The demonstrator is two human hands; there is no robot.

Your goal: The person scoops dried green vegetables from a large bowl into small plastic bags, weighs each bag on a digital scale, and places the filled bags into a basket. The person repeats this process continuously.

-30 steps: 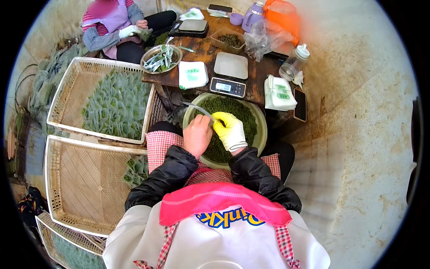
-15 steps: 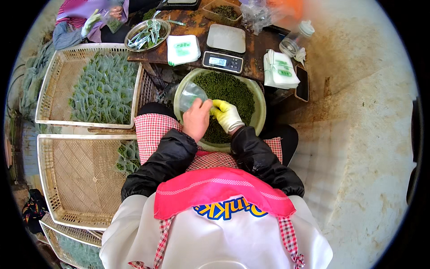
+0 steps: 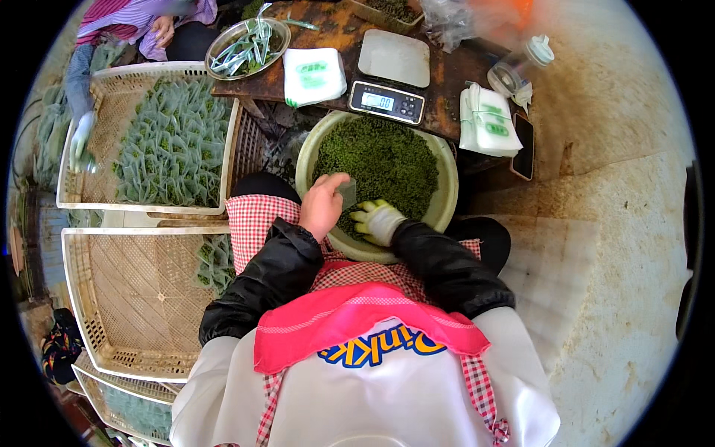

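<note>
My bare left hand (image 3: 325, 200) is closed on a small clear plastic bag (image 3: 345, 193) at the left side of a pale green basin (image 3: 445, 182). My right hand (image 3: 376, 220), in a yellow-and-white glove, has its fingers apart in the small dark-green granules (image 3: 380, 156) inside the basin, a little right of and below the bag. A digital scale (image 3: 387, 102) with a bare metal plate sits on the wooden table just beyond the basin, between two stacks of printed white bags (image 3: 315, 78) (image 3: 485, 130).
A co-worker's gloved hand (image 3: 80, 145) reaches over an upper-left crate (image 3: 63, 195) of filled bags. Another crate (image 3: 126, 298) stands below it. The table (image 3: 447, 86) holds a metal bowl of packets (image 3: 248, 45), a clear bottle (image 3: 514, 74) and a phone (image 3: 523, 145). A wall (image 3: 633, 223) lies right.
My right hand has left the bag and moved down into the granules. The bag has opened out in my left hand. The co-worker's gloved hand has moved down to the upper crate.
</note>
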